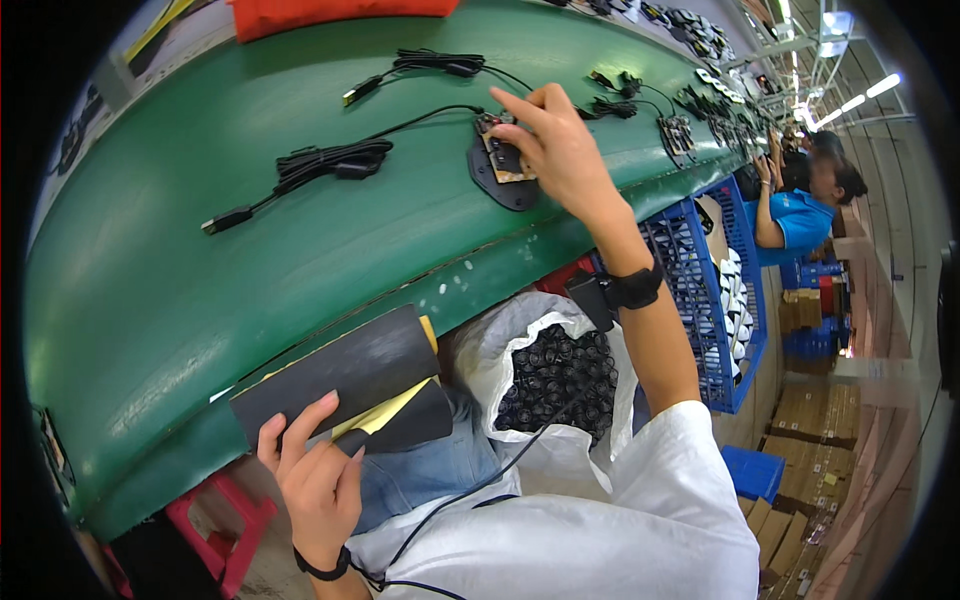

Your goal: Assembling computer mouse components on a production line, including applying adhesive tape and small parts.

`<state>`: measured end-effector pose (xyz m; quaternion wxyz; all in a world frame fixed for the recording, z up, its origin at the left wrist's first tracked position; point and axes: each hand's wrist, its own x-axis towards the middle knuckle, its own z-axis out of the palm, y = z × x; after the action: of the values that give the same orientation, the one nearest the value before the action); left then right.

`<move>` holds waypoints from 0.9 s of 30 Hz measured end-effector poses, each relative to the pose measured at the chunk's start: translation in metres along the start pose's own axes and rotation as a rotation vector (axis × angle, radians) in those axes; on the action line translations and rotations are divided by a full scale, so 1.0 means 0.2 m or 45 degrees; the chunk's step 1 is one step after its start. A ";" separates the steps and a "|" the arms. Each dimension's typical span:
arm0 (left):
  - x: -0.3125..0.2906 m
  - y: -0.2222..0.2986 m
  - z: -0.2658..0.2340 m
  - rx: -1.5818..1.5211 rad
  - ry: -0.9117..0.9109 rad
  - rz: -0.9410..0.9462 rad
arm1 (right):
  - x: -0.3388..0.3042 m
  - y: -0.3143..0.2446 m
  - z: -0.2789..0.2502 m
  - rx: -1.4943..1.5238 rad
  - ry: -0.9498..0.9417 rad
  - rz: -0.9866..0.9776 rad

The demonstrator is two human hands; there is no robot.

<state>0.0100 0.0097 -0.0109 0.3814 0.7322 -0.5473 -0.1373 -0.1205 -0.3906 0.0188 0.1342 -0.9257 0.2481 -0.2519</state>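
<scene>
My right hand [565, 150] hovers over a small circuit board [508, 160] on a dark rounded base plate [487, 183]. Its thumb and index finger are apart, and I make out nothing between them. A black cable [335, 163] leads left from the board, bundled midway, with a plug at its end. Down at the left, my left hand [318, 485] has its fingertips on a black sheet [340, 370] with yellow backing and steadies it by the table edge. A second dark sheet [415, 418] lies beneath, over my lap; part of the left thumb's contact is hidden.
The green worktable [200, 300] carries another bundled cable [435, 62] and boards [677, 135] farther right. Beside my lap sits a white sack [490, 390] of black parts. A blue crate [715, 370] stands right, with a person [790, 220] beyond. A pink stool [235, 540] is lower left.
</scene>
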 end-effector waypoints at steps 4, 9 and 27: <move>0.00 0.00 0.00 0.014 0.000 -0.009 | -0.11 -0.02 0.01 -0.392 -0.047 -0.078; 0.02 0.01 0.00 0.030 0.080 -0.001 | -0.30 -0.11 -0.03 -0.427 0.077 -0.145; -0.01 0.00 0.00 -0.025 0.085 -0.008 | -0.37 -0.03 -0.11 -0.205 0.220 0.004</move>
<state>0.0097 0.0108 -0.0107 0.4062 0.7342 -0.5307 -0.1193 -0.1849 -0.3495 0.0094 0.0380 -0.9079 0.2797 -0.3098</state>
